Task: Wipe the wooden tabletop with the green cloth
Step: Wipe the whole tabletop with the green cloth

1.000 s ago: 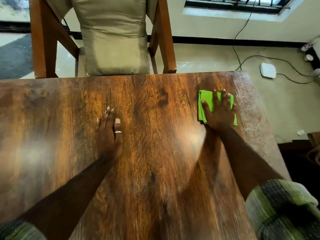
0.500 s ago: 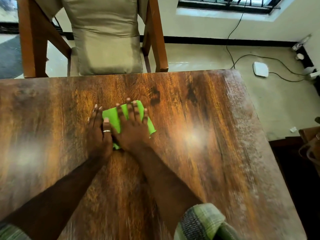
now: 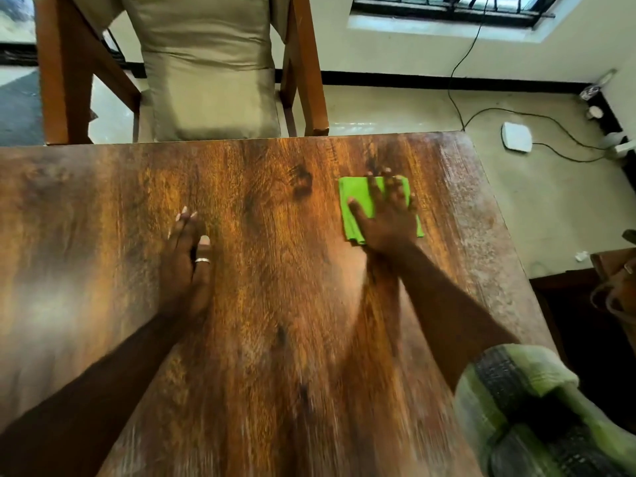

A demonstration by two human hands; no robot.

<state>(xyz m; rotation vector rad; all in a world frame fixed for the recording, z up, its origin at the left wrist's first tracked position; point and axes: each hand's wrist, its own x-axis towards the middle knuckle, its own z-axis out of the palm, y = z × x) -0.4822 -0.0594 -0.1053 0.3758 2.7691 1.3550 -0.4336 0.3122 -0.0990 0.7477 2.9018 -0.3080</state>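
A folded bright green cloth (image 3: 354,197) lies flat on the dark wooden tabletop (image 3: 268,304), toward its far right part. My right hand (image 3: 389,218) presses down on the cloth with fingers spread, covering most of it. My left hand (image 3: 187,259) rests palm-down on the bare wood near the middle, fingers together, a ring on one finger, holding nothing. Motion blur smears the right hand and forearm.
A wooden chair (image 3: 306,63) with a beige cushion (image 3: 210,70) stands beyond the table's far edge. To the right, on the floor, lie a white device (image 3: 516,136) and black cables (image 3: 550,118). The table's right edge runs diagonally near the cloth.
My right hand slid the green cloth from beside my left hand back toward the right of the tabletop. My left hand stayed flat in place.
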